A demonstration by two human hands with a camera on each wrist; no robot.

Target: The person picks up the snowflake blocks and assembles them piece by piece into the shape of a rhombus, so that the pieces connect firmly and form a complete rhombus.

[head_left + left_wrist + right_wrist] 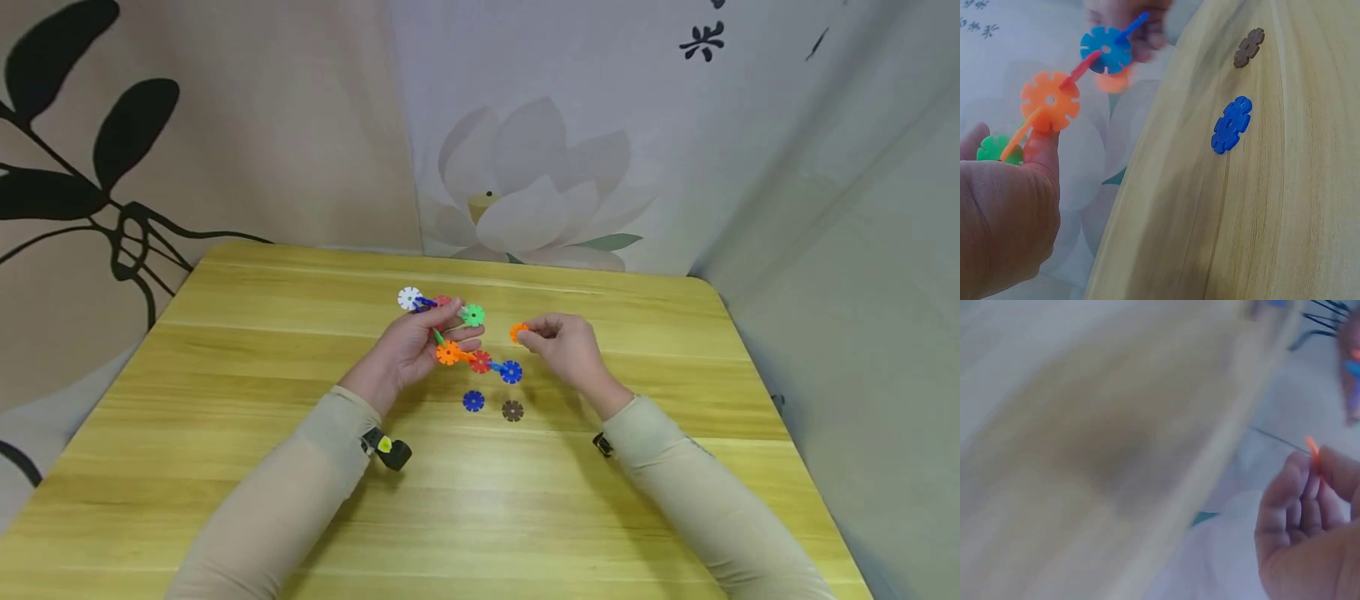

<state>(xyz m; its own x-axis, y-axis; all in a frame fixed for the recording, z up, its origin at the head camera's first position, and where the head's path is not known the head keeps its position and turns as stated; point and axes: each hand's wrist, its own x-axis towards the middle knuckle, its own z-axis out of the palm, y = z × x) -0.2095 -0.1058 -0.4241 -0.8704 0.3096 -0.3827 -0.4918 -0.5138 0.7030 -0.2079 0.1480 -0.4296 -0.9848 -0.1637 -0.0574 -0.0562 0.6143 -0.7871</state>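
My left hand (393, 354) holds a chain of notched plastic snowflake discs above the table. One end of the chain carries a white disc (406, 292), and a green disc (473, 308) shows by the fingertips. An orange disc (447, 359), a red disc (481, 368) and a blue disc (512, 378) run out to the right. In the left wrist view the thumb lies against an orange disc (1035, 112) of the chain. Thumb and fingers of my right hand (568, 350) pinch a single orange disc (516, 333), apart from the chain's blue end.
On the wooden table (480, 517), below the hands, lie a loose blue disc (473, 407) and a brown disc (513, 417). Behind the table's far edge hangs a curtain (300, 125) printed with leaves and a flower. Both wrists wear dark straps.
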